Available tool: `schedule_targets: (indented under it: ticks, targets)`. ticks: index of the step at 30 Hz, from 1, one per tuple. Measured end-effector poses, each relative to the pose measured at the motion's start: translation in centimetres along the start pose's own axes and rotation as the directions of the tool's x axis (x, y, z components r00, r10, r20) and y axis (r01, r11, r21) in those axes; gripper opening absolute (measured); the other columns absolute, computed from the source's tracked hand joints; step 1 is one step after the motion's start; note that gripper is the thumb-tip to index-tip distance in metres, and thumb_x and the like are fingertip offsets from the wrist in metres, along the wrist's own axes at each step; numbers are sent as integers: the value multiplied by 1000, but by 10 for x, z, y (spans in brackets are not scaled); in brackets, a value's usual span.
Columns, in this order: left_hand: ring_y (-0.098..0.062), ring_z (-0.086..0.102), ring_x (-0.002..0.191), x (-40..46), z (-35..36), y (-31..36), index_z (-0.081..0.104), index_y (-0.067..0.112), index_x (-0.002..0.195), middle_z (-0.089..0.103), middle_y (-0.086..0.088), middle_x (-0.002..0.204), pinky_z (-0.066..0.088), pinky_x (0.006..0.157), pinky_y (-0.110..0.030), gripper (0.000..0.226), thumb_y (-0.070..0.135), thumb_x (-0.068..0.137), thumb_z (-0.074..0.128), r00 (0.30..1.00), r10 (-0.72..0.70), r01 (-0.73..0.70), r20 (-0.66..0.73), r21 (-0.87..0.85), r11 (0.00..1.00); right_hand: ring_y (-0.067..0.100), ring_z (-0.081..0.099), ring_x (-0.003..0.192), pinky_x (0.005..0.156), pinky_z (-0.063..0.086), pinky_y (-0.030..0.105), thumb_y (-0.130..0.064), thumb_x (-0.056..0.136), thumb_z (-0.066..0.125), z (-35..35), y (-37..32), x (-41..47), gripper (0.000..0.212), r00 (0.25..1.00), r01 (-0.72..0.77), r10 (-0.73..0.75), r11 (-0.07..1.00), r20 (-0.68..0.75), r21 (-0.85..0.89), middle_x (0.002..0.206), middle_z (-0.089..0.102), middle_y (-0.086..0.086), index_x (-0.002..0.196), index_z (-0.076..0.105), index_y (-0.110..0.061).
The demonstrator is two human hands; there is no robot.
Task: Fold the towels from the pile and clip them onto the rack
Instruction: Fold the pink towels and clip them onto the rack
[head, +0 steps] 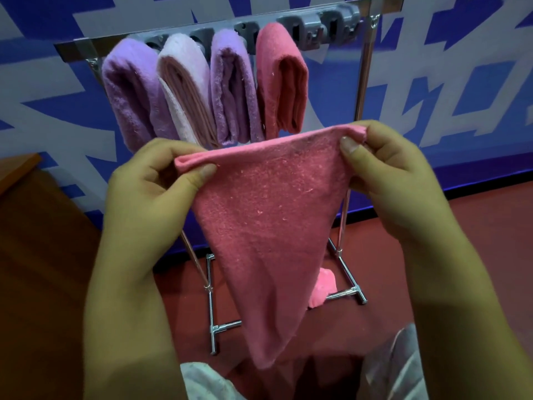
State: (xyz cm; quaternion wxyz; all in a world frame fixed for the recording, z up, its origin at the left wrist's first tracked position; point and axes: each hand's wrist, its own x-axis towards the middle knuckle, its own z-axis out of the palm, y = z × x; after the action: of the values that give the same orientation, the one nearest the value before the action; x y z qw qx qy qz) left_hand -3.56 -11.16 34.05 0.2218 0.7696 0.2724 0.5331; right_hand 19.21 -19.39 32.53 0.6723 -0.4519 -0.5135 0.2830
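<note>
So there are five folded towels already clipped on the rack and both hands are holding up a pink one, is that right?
Not quite. The head view shows four folded towels on the rack, not five: purple, pale pink, purple and dark pink. The rest holds: the left hand and right hand pinch the top corners of a pink towel.

- Towel (268, 226) between the left hand (150, 183) and the right hand (395, 171): pink, flecked with pale lint.
- Hanging towels above the hands, left to right: purple towel (129, 90), pale pink towel (184, 82) with darker pink inner layers, second purple towel (230, 88), coral-pink towel (279, 79).
- Rack (363, 82): silver metal; clip bar (317, 24): grey.
- Wall (461, 67) behind the hands: blue with large white shapes.
- Floor (432, 226) below the hands: red-brown.
- Small cloth (324, 287) below the right hand: bright pink.
</note>
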Motion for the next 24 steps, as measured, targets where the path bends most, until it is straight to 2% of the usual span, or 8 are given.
schedule_targets:
  ticks: [7, 11, 13, 16, 18, 19, 21, 24]
  targets:
    - [8, 54, 72, -3, 0, -6, 64, 38, 77, 63, 23, 73, 43, 69, -8, 32, 6, 83, 65, 998, -8, -5, -63, -201, 980, 4, 55, 68, 65, 49, 20, -8, 95, 48, 9, 0, 2, 18, 1000, -23, 22, 998, 15, 59, 69, 62, -10, 91, 63, -17]
    - [5, 53, 69, -6, -5, -1, 67, 38, 77, 63, 20, 73, 44, 64, -11, 8, 30, 79, 69, 998, -32, 10, -62, -329, 944, 5, 56, 71, 67, 50, 22, -8, 95, 49, 11, -2, 0, 17, 1000, -10, 9, 997, 24, 70, 72, 62, -7, 93, 63, -17]
    - [3, 52, 62, -6, -4, 1, 67, 32, 73, 61, 17, 66, 43, 59, -11, 4, 36, 74, 67, 992, -117, 86, -37, -467, 880, 5, 56, 69, 65, 50, 22, -9, 94, 49, 10, -6, -1, 17, 999, -13, 11, 996, 33, 84, 71, 62, -7, 92, 64, -18]
    - [3, 50, 49, -5, 8, -10, 57, 20, 69, 58, 14, 54, 42, 49, -12, 14, 23, 81, 62, 914, -404, 357, 31, -533, 767, 1, 55, 55, 52, 46, 17, -8, 93, 51, 13, -1, 3, 16, 992, -127, 126, 989, 10, 75, 59, 62, -11, 87, 64, -17]
    - [0, 54, 48, -7, 22, -21, 55, 14, 71, 62, 10, 52, 45, 49, -13, 19, 12, 89, 57, 808, -587, 535, 53, -483, 693, 2, 48, 43, 43, 39, 17, -9, 92, 54, 18, 15, 10, 18, 953, -292, 295, 955, -69, 53, 47, 56, -10, 76, 61, -13]
    - [-1, 56, 47, -8, 29, -24, 57, 13, 72, 63, 9, 51, 46, 49, -14, 19, 10, 91, 56, 758, -650, 586, 49, -489, 647, 7, 48, 45, 46, 38, 20, -12, 90, 57, 21, 26, 13, 18, 924, -360, 362, 932, -126, 34, 50, 54, -5, 72, 58, -11]
    - [0, 56, 43, -10, 40, -21, 56, 12, 73, 61, 9, 46, 47, 47, -14, 20, 8, 92, 54, 707, -705, 621, 49, -520, 586, 17, 43, 58, 55, 33, 31, -23, 84, 58, 30, 43, 15, 15, 885, -419, 390, 905, -253, -70, 63, 47, 7, 74, 52, -13]
    - [0, 49, 34, -11, 56, -5, 48, 12, 71, 52, 6, 37, 50, 47, -21, 23, 7, 94, 48, 726, -679, 632, 107, -493, 598, 14, 37, 58, 54, 33, 27, -27, 90, 50, 44, 44, 10, 27, 906, -370, 269, 878, -326, -304, 65, 42, -1, 68, 37, -17]
